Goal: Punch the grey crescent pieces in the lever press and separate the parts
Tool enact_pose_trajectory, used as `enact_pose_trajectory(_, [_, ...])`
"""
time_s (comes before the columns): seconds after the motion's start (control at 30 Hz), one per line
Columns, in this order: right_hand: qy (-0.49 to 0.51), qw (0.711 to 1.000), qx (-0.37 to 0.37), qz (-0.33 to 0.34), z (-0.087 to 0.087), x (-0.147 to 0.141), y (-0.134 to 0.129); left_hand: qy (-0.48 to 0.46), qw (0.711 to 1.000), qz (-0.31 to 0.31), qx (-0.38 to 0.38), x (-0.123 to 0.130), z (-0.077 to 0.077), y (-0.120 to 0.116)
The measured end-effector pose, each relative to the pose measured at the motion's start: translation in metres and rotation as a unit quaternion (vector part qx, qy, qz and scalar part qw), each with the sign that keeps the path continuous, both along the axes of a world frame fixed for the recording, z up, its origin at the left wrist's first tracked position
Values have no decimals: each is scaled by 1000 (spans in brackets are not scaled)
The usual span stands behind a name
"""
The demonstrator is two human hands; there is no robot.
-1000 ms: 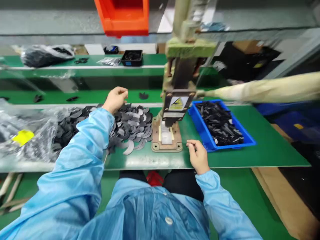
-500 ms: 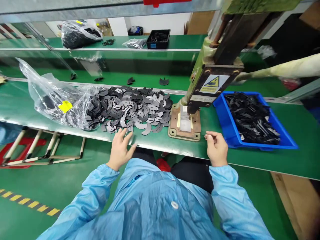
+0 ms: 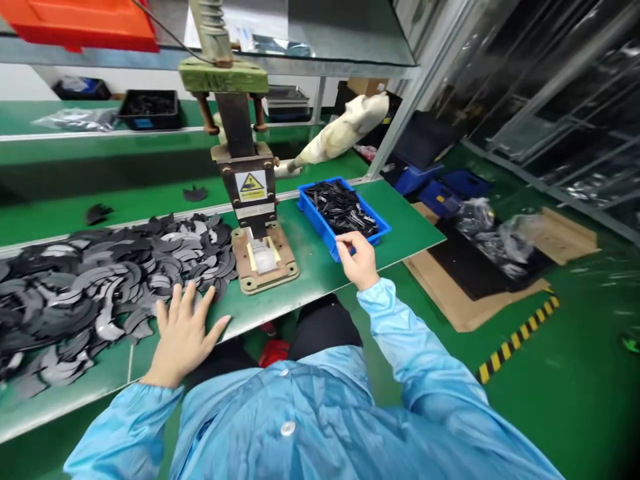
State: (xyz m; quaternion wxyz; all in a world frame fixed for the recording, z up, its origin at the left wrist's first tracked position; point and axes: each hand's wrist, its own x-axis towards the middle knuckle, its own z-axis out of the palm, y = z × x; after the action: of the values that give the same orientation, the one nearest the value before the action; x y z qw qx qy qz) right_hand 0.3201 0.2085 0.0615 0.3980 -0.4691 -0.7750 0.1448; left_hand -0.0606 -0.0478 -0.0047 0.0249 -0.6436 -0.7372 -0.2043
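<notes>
My left hand (image 3: 184, 332) has its fingers spread at the near edge of a pile of dark curved pieces (image 3: 100, 280). Over the near side of a blue bin (image 3: 324, 230), my right hand (image 3: 356, 257) is closed with thumb and fingertips together; what it holds, if anything, is too small to make out. Thin black parts (image 3: 343, 207) fill that bin. Between the hands stands a hand press (image 3: 250, 180) with a warning label, its ram down at a pale block (image 3: 263, 257) on the brown base plate (image 3: 290, 267).
The press's wrapped lever (image 3: 345, 130) sticks out to the right above the bin. Behind, a shelf holds a black tray (image 3: 150, 110). An orange-red bin (image 3: 80, 23) hangs at upper left. Cardboard (image 3: 460, 317) lies on the floor at right.
The view has swung to the right. My right hand has moved from beside the press base to the blue bin's near side. My left hand is still open, now nearer the press.
</notes>
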Motion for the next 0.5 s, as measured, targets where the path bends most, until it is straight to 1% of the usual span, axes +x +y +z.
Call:
enact_pose_trajectory(0.07, [-23, 998, 2, -54, 14, 21, 25, -18, 999, 9, 28, 0, 0, 1])
enact_pose_trajectory(0.13, [-53, 993, -6, -101, 24, 40, 51, -38, 996, 22, 74, -2, -1, -1])
enact_pose_trajectory(0.23, [-107, 983, -36, -144, 30, 57, 81, -63, 987, 33, 147, -6, -3, -4])
enact_pose_trajectory(0.33, [-157, 973, -67, -155, 28, 59, 95, -93, 976, 49, 193, -7, -3, -8])
enact_pose_trajectory(0.4, [-181, 968, -76, -155, 26, 55, 99, -92, 975, 53, 195, -6, -2, -9])
enact_pose_trajectory(0.5, [-205, 963, -78, -154, 25, 51, 100, -65, 980, 46, 184, -4, -1, -9])
